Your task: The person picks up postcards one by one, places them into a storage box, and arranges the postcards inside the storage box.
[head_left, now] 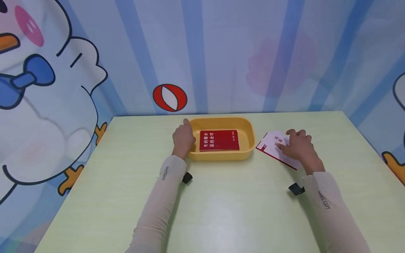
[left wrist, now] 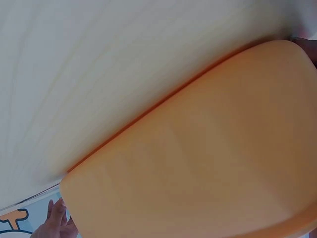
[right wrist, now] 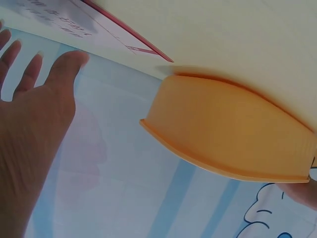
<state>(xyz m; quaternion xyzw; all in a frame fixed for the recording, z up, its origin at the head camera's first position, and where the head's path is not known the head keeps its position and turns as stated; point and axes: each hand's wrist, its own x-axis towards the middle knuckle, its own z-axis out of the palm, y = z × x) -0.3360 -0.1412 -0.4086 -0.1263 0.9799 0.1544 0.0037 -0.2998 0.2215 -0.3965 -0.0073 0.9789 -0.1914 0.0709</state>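
Note:
A yellow plastic basin stands toward the far edge of the table. Inside it lies a red booklet with white Chinese characters on its cover. My left hand grips the basin's left side at the rim; in the left wrist view the basin's outer wall hides most of that hand. To the right of the basin, a white booklet with a dark red border lies slantwise on the table. Over its right part hovers my right hand, fingers spread and apart from the cover in the right wrist view.
The pale green table reaches back to a blue striped backdrop printed with cartoon birds and a red and white ball. Black wrist devices hang beneath both forearms.

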